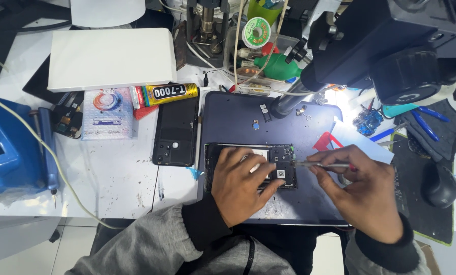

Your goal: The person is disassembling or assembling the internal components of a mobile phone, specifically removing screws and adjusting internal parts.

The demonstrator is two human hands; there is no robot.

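The left hand (240,186) lies flat on an opened phone (251,165) in the middle of the dark work mat (228,117), fingers spread and pressing, apparently to keep it from sliding. The right hand (363,191) pinches a thin metal tool (317,164), its tip at the phone's right edge by the circuit board. Left of the mat lies the black back cover (175,131), with a yellow glue tube (169,92) beyond it. A microscope (391,46) hangs over the far right, crowding that side.
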